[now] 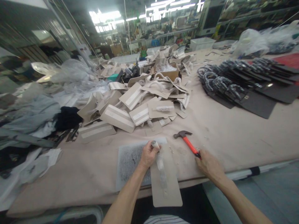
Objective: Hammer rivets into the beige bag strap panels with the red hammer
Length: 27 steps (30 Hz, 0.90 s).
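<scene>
My left hand (148, 154) is closed round a small grey metal punch or cylinder (154, 143), held upright on the top end of a beige leather piece (166, 183). That piece lies partly on a grey stone slab (129, 161) and overhangs the table's front edge; a clear plastic strip runs down its middle. My right hand (208, 164) grips the end of the orange handle of a claw hammer (187, 142), whose dark head rests on the table to the upper left of the hand.
A big heap of beige leather pieces (140, 102) fills the table's middle. Black handles and black leather panels (243, 82) lie at the right. Plastic bags and fabric (46, 102) crowd the left. The table's front edge (257, 171) runs beside my right hand.
</scene>
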Tool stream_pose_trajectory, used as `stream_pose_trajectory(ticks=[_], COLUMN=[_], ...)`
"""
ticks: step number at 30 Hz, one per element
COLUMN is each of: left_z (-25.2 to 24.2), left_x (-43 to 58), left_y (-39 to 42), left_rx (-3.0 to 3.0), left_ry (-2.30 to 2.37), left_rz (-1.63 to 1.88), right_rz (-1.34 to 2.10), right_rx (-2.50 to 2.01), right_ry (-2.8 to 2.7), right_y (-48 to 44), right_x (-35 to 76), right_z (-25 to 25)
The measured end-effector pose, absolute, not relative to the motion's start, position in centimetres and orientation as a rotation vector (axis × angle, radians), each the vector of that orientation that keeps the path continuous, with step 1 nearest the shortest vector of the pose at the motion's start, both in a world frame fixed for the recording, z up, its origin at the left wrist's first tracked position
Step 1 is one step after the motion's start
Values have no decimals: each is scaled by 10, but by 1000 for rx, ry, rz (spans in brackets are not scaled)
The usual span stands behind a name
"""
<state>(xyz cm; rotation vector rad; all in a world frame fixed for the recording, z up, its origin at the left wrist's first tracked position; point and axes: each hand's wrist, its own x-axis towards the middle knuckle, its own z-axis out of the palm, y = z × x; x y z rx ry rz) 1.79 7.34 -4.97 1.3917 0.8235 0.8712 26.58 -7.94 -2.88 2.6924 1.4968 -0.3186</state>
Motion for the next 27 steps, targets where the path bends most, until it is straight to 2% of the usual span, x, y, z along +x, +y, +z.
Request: stream_pose_trajectory(ticks=[4, 6, 9, 11, 13, 16, 17, 19, 21, 22, 27], left_z=[-48, -48, -48, -47, -47, -46, -46, -45, -45, -45, -46], left_x=[17, 17, 16, 15, 14, 12, 11, 11, 11, 11, 10], left_y=[72, 71, 71, 70, 70, 70, 70, 68, 67, 67, 67], left_rx=[1461, 1490, 1529, 1585, 1658, 1763, 1792, 1840, 1864, 1872, 1899], left_ry=[832, 831, 817, 805, 789, 778, 780, 787, 784, 783, 801], left_rz=[854, 850, 848, 832, 807, 787, 783, 781, 782, 782, 781], right_rz=[-488, -966, -1983, -2255, -2291, -2127, -1926, -1310, -747, -580, -365], right_rx=[2759, 2944, 3023, 2979, 2997, 3109, 3152, 3142, 2962, 2843, 2465], right_ry=[1529, 1453, 1120, 996, 956, 1132, 1329, 1796, 2063, 2104, 2081], right_y=[-72, -68, -59, -54, -52, -57, -61, -68, -74, -77, -78], right_x=[267, 262, 245, 231, 217, 204, 201, 197, 194, 193, 192], right_z=[-19, -14, -6, 1, 13, 42, 52, 70, 80, 81, 94])
